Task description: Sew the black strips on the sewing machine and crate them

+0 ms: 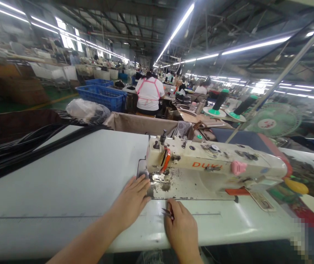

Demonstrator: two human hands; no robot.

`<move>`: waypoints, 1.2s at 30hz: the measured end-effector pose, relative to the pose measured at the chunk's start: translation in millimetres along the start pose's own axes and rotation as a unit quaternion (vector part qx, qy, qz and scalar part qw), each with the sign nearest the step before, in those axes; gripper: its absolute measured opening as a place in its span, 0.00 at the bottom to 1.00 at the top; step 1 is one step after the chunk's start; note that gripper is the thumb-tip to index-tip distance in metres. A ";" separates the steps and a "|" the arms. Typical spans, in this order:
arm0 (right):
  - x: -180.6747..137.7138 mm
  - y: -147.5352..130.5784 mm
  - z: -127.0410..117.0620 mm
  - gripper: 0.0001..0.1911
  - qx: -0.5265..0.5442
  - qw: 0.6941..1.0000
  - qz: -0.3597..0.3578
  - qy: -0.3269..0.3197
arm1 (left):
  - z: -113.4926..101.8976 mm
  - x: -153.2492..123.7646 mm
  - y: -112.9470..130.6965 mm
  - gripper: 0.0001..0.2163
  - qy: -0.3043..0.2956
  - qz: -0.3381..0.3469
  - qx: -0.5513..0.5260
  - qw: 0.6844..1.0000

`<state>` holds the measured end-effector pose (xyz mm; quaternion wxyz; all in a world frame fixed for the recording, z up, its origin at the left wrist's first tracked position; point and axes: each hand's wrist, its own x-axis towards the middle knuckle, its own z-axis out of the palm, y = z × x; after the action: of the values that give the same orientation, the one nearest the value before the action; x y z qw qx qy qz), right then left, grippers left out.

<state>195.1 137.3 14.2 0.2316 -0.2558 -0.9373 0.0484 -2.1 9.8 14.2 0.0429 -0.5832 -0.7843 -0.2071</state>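
Observation:
A cream sewing machine (214,161) with orange lettering stands on the white table (63,190). My left hand (132,200) lies flat on the table, fingers spread, its fingertips beside the needle plate (159,179). My right hand (180,227) rests on the table just in front of the machine bed and pinches small metal snips (166,212) whose tips point left. Whether any fabric lies under the presser foot I cannot tell.
Black cords (21,146) lie in a bundle across the table's far left. A seated person in white (149,93) works at the station ahead, near blue crates (101,96). Thread cones (219,102) and a green fan (274,121) stand to the right.

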 end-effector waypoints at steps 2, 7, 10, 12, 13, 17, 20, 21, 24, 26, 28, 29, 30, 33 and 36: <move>1.0 -0.1 -0.1 0.20 -0.003 1.000 -0.007 0.012 | -2.6 3.8 -1.4 0.22 -0.011 -0.014 -0.017 1.000; 2.3 -0.5 0.5 0.21 -0.004 0.999 -0.022 0.040 | -7.2 8.1 -1.7 0.22 -0.049 -0.043 -0.031 0.997; 1.1 0.2 4.5 0.22 0.002 0.998 -0.022 0.055 | -7.8 8.7 -0.5 0.23 -0.048 -0.051 -0.037 0.997; 0.1 1.1 7.9 0.21 0.004 0.998 -0.018 0.062 | -8.1 9.4 0.2 0.23 -0.049 -0.053 -0.041 0.997; -0.3 1.5 9.0 0.21 0.005 0.998 -0.017 0.064 | -8.4 9.8 0.4 0.22 -0.052 -0.054 -0.041 0.996; -0.2 1.8 8.5 0.20 0.000 0.998 -0.018 0.065 | -9.5 11.4 0.6 0.21 -0.055 -0.057 -0.032 0.996; 0.0 1.0 7.1 0.20 -0.004 0.999 -0.016 0.049 | -9.0 10.0 1.3 0.21 -0.039 -0.056 -0.024 0.997; -0.2 0.8 7.4 0.20 -0.004 0.999 -0.012 0.049 | -8.4 9.0 1.6 0.21 -0.033 -0.056 -0.022 0.998; -0.4 0.2 8.4 0.21 -0.002 0.998 -0.005 0.060 | -6.4 6.8 0.7 0.20 -0.024 -0.053 -0.022 0.998; 0.2 -0.5 7.1 0.20 -0.002 0.998 -0.008 0.055 | -5.8 9.0 -4.7 0.20 -0.018 -0.046 -0.033 0.998; 1.3 -1.5 3.6 0.20 -0.001 0.999 -0.015 0.046 | -6.0 17.1 -15.9 0.18 -0.013 -0.034 -0.058 0.998; 1.9 -2.1 1.5 0.20 0.000 0.999 -0.017 0.043 | -6.3 23.6 -23.4 0.16 -0.012 -0.027 -0.077 0.997; 2.5 -2.7 -0.5 0.20 0.001 0.999 -0.017 0.042 | -6.7 31.6 -31.6 0.14 -0.013 -0.022 -0.099 0.995; 3.6 -4.3 -4.5 0.19 0.002 0.999 -0.010 0.045 | -6.8 60.3 -55.4 0.14 -0.027 -0.029 -0.162 0.986; 3.9 -5.4 -5.5 0.18 0.004 0.999 -0.002 0.041 | -5.2 85.2 -67.9 0.15 -0.049 -0.025 -0.183 0.982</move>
<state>192.2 134.4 21.8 0.2706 -0.2549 -0.9274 0.0415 -93.2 68.4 26.6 -0.1080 -0.5709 -0.7488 -0.3189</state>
